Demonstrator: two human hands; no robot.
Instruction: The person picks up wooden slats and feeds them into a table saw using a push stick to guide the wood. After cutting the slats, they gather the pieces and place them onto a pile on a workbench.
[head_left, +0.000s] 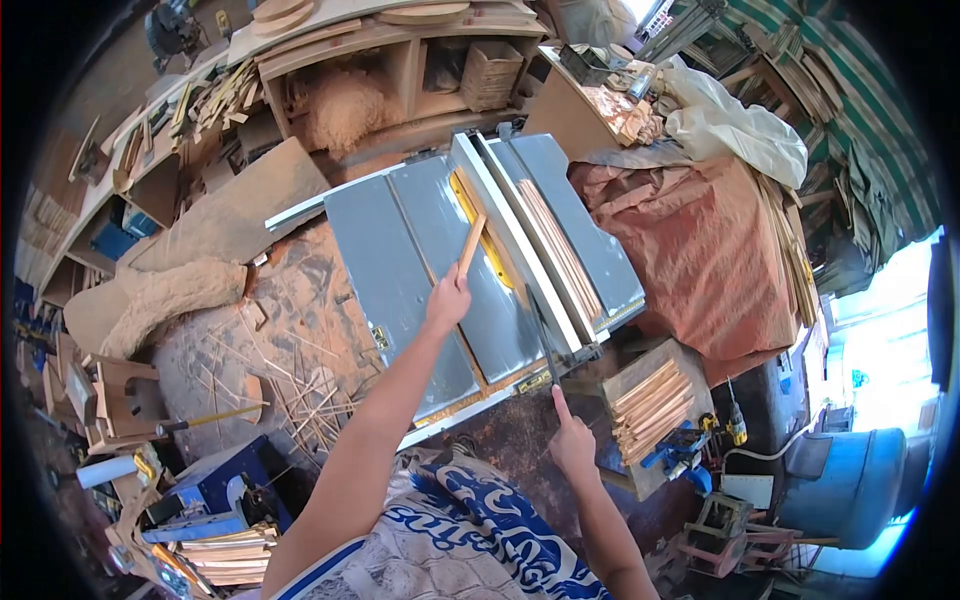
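My left hand [450, 298] is closed around a light wooden stick [473, 243], whose far end rests over the yellow insert [482, 228] of a grey table saw [420, 240]. A thin dark strip [546, 345] lies along the white fence [520, 245] and reaches past the saw table's near edge. My right hand [572, 442] is at that near end, its index finger stretched out with the tip at or very near the strip. The other fingers of this hand are curled, with nothing visible in them. I cannot make out the blade.
Several thin wood strips [560, 250] lie on the table beyond the fence. A stack of cut strips [652, 410] sits on a stand at right. Brown sheeting [700, 260] covers a pile behind it. Offcuts [310, 400] litter the floor at left, near a dusty hose [170, 300].
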